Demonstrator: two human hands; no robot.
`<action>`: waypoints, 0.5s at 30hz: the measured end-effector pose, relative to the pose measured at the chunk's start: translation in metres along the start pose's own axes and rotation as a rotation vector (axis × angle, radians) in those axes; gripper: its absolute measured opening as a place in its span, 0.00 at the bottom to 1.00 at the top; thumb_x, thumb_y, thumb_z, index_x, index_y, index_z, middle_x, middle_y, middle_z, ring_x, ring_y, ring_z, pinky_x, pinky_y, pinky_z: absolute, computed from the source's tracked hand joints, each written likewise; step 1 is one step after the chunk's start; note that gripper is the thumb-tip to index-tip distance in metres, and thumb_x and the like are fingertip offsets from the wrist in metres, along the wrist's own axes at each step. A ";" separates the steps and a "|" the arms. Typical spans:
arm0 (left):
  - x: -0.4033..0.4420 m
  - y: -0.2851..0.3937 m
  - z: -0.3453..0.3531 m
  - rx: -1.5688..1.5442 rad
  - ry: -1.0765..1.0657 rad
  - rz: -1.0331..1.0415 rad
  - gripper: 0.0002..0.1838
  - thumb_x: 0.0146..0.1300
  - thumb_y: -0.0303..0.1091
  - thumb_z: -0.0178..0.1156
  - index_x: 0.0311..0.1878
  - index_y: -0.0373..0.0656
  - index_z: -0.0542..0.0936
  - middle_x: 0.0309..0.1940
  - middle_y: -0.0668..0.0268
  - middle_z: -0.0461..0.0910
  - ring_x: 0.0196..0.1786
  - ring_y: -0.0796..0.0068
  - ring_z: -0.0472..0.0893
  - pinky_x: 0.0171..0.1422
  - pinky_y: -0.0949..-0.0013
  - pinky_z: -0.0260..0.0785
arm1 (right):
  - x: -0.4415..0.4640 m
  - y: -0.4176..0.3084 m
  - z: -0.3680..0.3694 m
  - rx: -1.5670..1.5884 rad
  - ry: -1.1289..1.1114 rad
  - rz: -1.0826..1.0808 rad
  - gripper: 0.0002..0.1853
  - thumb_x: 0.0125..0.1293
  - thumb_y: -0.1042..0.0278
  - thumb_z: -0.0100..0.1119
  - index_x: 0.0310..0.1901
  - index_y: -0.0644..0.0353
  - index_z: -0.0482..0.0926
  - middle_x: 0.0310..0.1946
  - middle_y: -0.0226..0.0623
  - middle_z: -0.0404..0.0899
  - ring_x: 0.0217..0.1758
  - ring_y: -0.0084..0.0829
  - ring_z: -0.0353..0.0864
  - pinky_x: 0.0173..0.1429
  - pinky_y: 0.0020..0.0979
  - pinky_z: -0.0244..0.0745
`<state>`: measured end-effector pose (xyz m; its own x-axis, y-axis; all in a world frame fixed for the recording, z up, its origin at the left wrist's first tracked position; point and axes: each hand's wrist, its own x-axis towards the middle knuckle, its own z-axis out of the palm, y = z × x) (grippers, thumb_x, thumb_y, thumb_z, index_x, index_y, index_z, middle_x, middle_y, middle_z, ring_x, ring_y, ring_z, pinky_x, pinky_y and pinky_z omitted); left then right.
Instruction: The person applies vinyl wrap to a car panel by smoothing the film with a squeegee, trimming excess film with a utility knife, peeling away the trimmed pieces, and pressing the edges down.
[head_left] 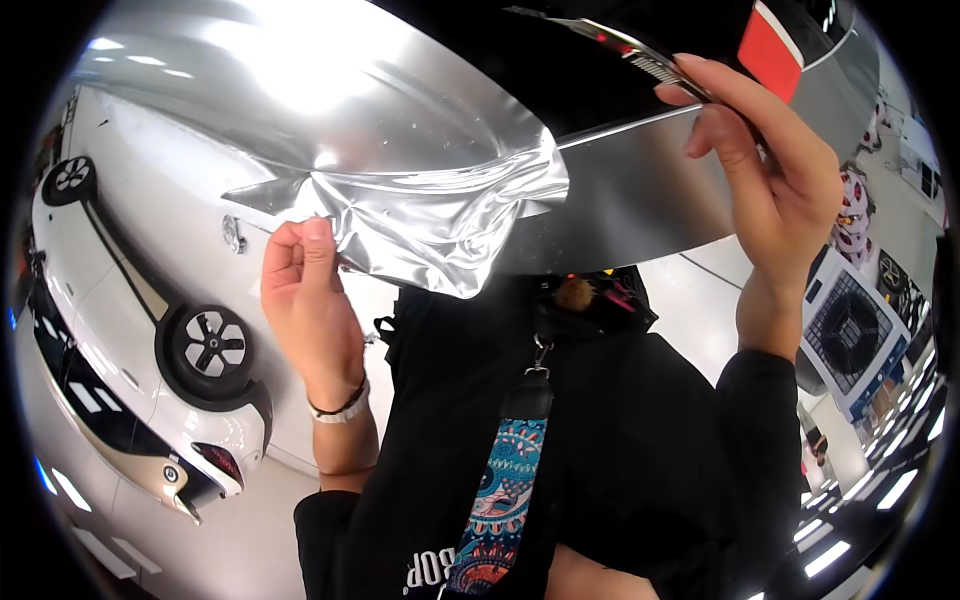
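Note:
A shiny silver film (420, 225) hangs wrinkled from the edge of a silver car panel (400, 100). My left hand (310, 270) pinches the film's lower left edge between thumb and fingers. At the upper right, my right hand (765, 160) is closed on a thin, dark, flat tool (640, 55) with a row of slots, held between thumb and fingers above the panel. Just behind the right hand stands a red piece with a white edge (772, 55); whether it is fixed to anything is unclear.
A white car (140, 330) stands on the left. A fan unit in a light frame (850, 325) is at the right. A patterned strap (505, 480) and a black pouch (600, 305) hang at my front, close to the panel's edge.

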<state>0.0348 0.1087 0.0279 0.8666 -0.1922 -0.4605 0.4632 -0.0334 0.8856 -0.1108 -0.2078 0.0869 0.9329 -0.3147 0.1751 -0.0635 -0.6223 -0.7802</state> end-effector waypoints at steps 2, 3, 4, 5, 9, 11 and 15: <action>-0.013 -0.001 0.006 0.199 0.053 0.205 0.07 0.77 0.30 0.63 0.44 0.37 0.79 0.36 0.73 0.79 0.38 0.88 0.74 0.46 0.81 0.66 | -0.003 -0.001 0.003 0.023 0.032 0.013 0.16 0.74 0.83 0.56 0.60 0.75 0.82 0.45 0.50 0.89 0.38 0.26 0.85 0.45 0.22 0.77; -0.020 -0.003 0.008 0.265 0.079 0.293 0.07 0.76 0.30 0.65 0.44 0.37 0.78 0.36 0.73 0.79 0.38 0.88 0.74 0.45 0.81 0.66 | -0.004 -0.001 0.003 0.022 0.059 0.035 0.16 0.75 0.83 0.56 0.60 0.75 0.82 0.44 0.50 0.89 0.36 0.23 0.83 0.44 0.21 0.76; -0.028 -0.001 0.005 0.260 0.026 0.307 0.07 0.75 0.29 0.65 0.44 0.37 0.78 0.37 0.72 0.80 0.39 0.87 0.74 0.45 0.80 0.67 | -0.001 0.002 0.003 0.040 0.076 0.014 0.16 0.75 0.83 0.56 0.61 0.74 0.81 0.45 0.50 0.89 0.33 0.21 0.79 0.43 0.20 0.75; -0.041 0.001 0.001 0.253 -0.032 0.317 0.06 0.75 0.28 0.65 0.44 0.36 0.78 0.38 0.71 0.80 0.40 0.86 0.75 0.45 0.79 0.68 | 0.000 0.002 0.003 0.046 0.075 0.008 0.16 0.75 0.83 0.56 0.61 0.74 0.81 0.45 0.50 0.89 0.33 0.21 0.79 0.43 0.20 0.75; -0.051 0.023 0.002 0.464 -0.679 0.661 0.10 0.63 0.24 0.73 0.45 0.40 0.82 0.39 0.62 0.84 0.43 0.61 0.81 0.48 0.61 0.72 | 0.002 0.006 0.002 0.046 0.061 -0.014 0.18 0.77 0.82 0.54 0.65 0.73 0.79 0.47 0.49 0.89 0.35 0.20 0.79 0.43 0.21 0.75; -0.045 0.027 0.011 0.409 -0.907 0.714 0.13 0.57 0.28 0.76 0.44 0.42 0.82 0.39 0.61 0.83 0.44 0.53 0.80 0.51 0.54 0.71 | 0.005 0.010 0.006 0.107 0.131 -0.020 0.19 0.77 0.80 0.54 0.66 0.73 0.77 0.48 0.48 0.88 0.35 0.20 0.79 0.44 0.21 0.75; -0.043 0.024 0.028 0.347 -1.054 0.671 0.13 0.55 0.32 0.75 0.40 0.43 0.81 0.38 0.64 0.81 0.45 0.56 0.79 0.54 0.52 0.69 | 0.010 0.015 0.007 0.120 0.112 -0.047 0.19 0.78 0.78 0.54 0.68 0.73 0.76 0.47 0.47 0.88 0.35 0.20 0.79 0.44 0.21 0.76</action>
<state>0.0032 0.0885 0.0709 0.2732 -0.9398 0.2054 -0.2114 0.1497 0.9659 -0.1000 -0.2156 0.0731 0.8880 -0.3692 0.2740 0.0288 -0.5502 -0.8345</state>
